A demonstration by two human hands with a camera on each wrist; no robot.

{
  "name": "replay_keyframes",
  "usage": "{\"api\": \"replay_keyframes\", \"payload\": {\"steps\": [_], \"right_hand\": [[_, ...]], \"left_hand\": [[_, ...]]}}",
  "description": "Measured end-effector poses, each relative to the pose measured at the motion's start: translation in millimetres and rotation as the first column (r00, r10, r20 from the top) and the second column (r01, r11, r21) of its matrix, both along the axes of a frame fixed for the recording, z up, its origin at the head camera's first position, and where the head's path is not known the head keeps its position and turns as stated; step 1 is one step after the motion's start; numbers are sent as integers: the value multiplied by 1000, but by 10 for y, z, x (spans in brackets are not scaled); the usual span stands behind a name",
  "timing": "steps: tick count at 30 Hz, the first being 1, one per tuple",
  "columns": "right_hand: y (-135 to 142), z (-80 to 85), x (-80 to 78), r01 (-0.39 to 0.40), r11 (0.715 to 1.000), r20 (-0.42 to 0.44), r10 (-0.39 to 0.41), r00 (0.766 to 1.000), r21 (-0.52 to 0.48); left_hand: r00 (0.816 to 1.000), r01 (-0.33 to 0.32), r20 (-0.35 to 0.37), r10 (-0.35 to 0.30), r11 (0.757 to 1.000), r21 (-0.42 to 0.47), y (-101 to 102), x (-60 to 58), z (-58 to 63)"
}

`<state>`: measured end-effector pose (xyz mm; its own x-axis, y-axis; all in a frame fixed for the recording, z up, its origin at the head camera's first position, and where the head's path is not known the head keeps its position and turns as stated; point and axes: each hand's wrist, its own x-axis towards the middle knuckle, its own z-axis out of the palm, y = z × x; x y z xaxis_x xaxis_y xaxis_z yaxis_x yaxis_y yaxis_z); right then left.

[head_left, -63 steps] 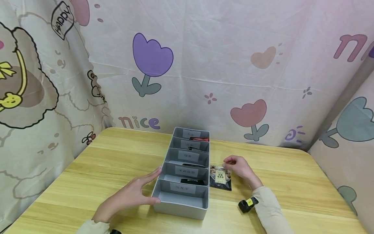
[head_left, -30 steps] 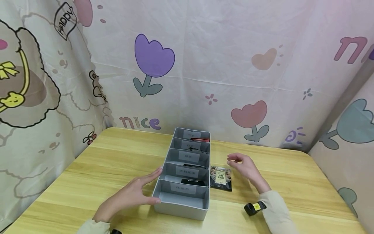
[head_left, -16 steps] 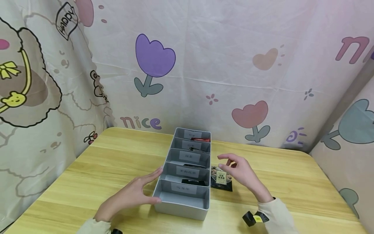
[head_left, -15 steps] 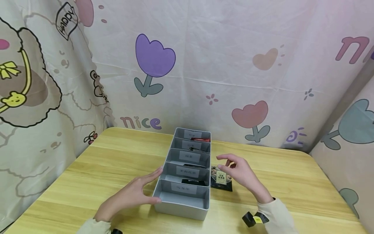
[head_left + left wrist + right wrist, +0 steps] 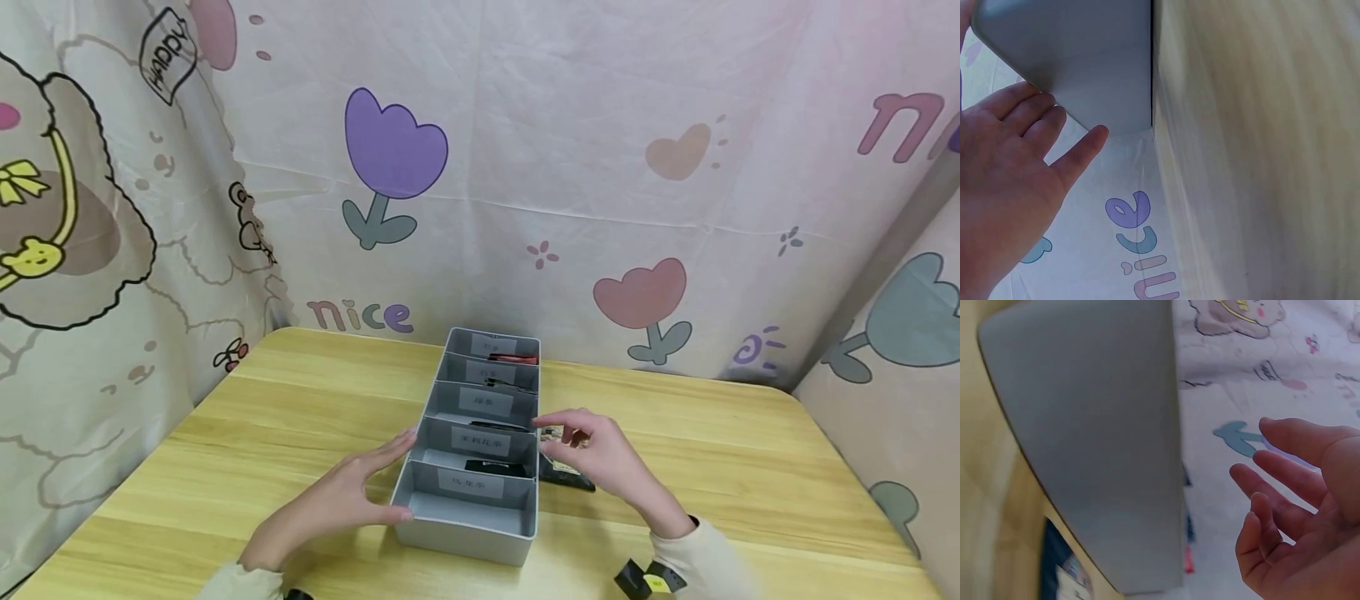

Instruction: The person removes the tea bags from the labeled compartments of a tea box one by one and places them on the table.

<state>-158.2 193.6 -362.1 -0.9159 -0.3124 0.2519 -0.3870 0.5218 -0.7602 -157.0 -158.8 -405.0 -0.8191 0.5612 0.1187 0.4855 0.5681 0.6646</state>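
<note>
A long grey divider box (image 5: 467,546) with several labelled compartments stands on the table. My left hand (image 5: 337,493) rests against its left side, thumb at the near corner and fingers stretched along the wall; the left wrist view shows the fingertips on the grey wall (image 5: 1100,78). At the right rim hovers my right hand (image 5: 600,457), thumb and fingers parted with nothing between them, as the right wrist view (image 5: 1300,519) confirms. Beneath it, flat beside the box, lies a dark printed packet (image 5: 567,477), partly hidden by that hand. The nearest compartment holds nothing.
Further compartments hold flat packets: a black one (image 5: 495,467) in the second from the front, a red one (image 5: 513,358) at the far end. The wooden table (image 5: 720,433) ends at a patterned cloth (image 5: 517,167) hung behind it.
My right hand has moved left from above the packet to the box's right rim, covering more of the packet. The left hand and the box have stayed put.
</note>
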Motion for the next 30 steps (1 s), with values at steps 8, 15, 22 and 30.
{"api": "replay_keyframes", "payload": {"steps": [8, 15, 22, 30], "right_hand": [[-159, -171, 21, -86, 996, -11, 86, 996, 21], [-207, -156, 8, -158, 976, -4, 160, 987, 150], [-253, -24, -69, -273, 935, 64, 265, 962, 225], [-279, 6, -99, -290, 919, 98, 274, 957, 268]], "left_hand": [[1000, 3, 11, -3, 1000, 14, 6, 20, -36], [1000, 9, 12, -9, 1000, 14, -11, 1, -19], [999, 24, -24, -24, 1000, 11, -10, -15, -35], [1000, 14, -17, -13, 1000, 13, -5, 1, -31]]}}
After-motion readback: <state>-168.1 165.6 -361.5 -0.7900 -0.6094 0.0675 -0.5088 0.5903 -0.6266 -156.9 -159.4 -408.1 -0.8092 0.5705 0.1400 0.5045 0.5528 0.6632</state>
